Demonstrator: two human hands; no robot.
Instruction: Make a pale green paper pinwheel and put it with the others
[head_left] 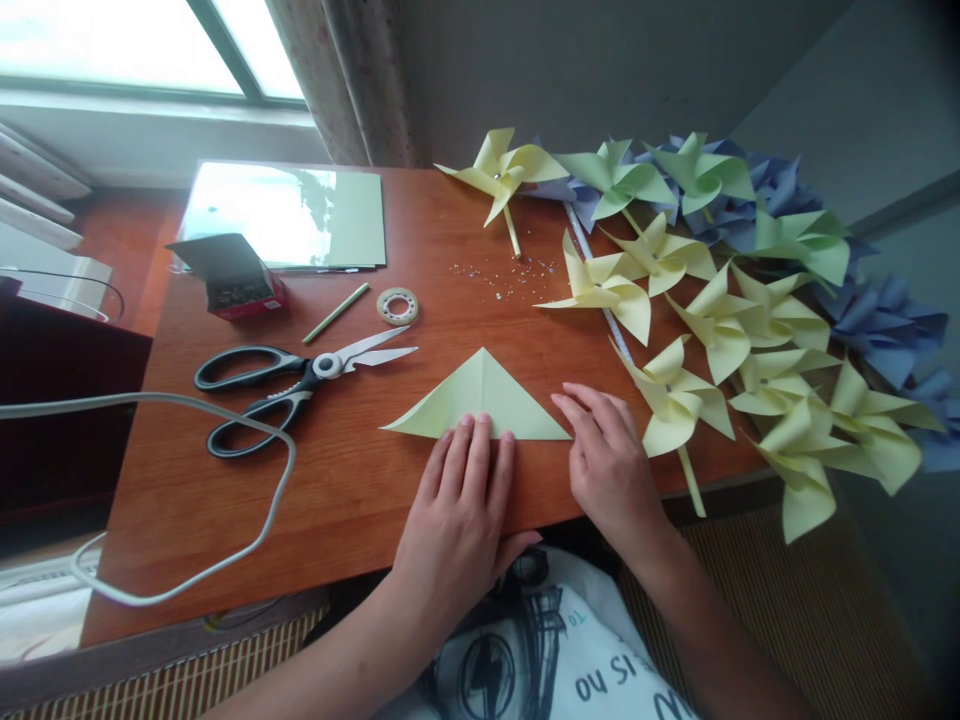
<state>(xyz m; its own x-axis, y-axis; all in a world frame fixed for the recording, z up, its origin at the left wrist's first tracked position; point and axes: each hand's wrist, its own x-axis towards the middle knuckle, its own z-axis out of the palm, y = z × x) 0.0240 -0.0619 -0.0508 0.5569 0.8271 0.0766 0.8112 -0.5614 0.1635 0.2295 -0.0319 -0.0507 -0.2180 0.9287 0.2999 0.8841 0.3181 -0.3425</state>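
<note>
A pale green sheet of paper (pixel 495 390), folded into a triangle, lies on the wooden table in front of me with its point facing away. A crease runs down its middle, and its left corner lifts slightly. My left hand (pixel 465 490) rests on the paper's near folded edge, fingers stretched out flat. Beside the right corner is my right hand (pixel 607 455), its fingers bent and the thumb close to the index finger. Whether that hand pinches the paper's corner is hard to see; nothing else shows in it.
Scissors (pixel 322 370) lie partly open on the left, near a tape roll (pixel 397 306), a rolled paper stick (pixel 336 313) and an open red box (pixel 240 290). Paper sheets (pixel 360 220) sit behind. Several paper pinwheels (pixel 671 390) crowd the right. A white cable (pixel 281 490) crosses the left edge.
</note>
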